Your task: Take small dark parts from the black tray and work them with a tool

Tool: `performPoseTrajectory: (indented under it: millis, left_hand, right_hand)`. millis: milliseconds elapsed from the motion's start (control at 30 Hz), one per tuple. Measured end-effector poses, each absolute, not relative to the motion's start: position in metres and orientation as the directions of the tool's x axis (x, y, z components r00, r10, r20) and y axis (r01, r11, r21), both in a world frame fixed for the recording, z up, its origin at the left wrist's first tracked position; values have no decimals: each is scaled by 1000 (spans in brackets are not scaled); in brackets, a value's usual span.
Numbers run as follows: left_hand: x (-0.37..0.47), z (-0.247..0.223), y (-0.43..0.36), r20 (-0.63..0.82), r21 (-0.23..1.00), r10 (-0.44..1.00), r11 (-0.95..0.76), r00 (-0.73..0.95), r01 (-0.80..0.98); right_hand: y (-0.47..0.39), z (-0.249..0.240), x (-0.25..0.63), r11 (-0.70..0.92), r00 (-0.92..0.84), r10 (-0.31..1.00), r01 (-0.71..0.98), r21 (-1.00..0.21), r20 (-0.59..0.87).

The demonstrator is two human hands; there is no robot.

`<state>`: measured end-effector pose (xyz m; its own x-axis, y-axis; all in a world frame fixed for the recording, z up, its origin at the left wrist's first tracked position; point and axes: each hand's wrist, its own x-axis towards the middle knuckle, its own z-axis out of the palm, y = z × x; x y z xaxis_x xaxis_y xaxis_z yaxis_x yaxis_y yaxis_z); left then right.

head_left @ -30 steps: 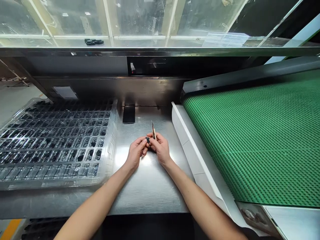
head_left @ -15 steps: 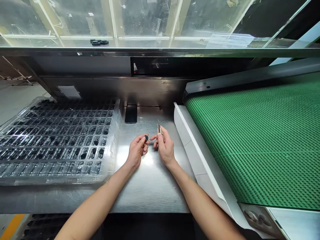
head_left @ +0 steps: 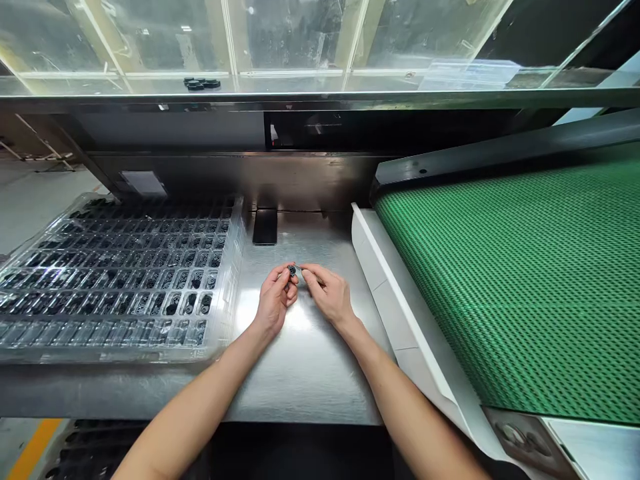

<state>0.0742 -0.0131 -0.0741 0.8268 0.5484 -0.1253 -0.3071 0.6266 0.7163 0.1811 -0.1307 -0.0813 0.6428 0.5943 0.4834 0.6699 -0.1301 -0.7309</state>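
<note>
1. One small black ring [head_left: 292,270] sits at frame centre, pinched in the left hand [head_left: 274,303] grip, its round face toward the camera.
2. The right hand [head_left: 327,297] fingertips grasp one thin blade [head_left: 299,268], lying left-right and touching the ring, above the counter [head_left: 300,360].
3. One tray [head_left: 120,280] lies at left.

Both forearms were bare to the lower edge of the view, with no sleeve showing. The left hand [head_left: 277,298] and right hand [head_left: 327,293] wore no gloves, rings or watch. The fingers [head_left: 309,273] were slim, the nails short and plain.
</note>
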Motion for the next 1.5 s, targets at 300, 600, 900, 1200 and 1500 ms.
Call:
performPoseTrajectory:
  millis: [300, 600, 900, 1200, 1500]
  left_hand:
    - [75, -77, -12, -144, 710, 569, 629, 810, -315]
    - [76, -79, -10, -147, 704, 570, 634, 809, -319]
    - [75, -77, -10, -146, 709, 561, 634, 815, -310]
    - [75, -78, -9, -131, 711, 562, 627, 817, -318]
    - [76, -80, -9, -168, 707, 582, 633, 796, -314]
  right_hand:
    - [-131, -89, 180, -213, 596, 627, 751, -625, 502]
    - [-132, -91, 181, -171, 530, 695, 779, -604, 486]
    - [-134, -90, 180, -191, 521, 696, 798, -572, 494]
    - [-134, -90, 183, -167, 504, 690, 809, -564, 520]
    - [-134, -91, 182, -183, 495, 711, 815, -549, 499]
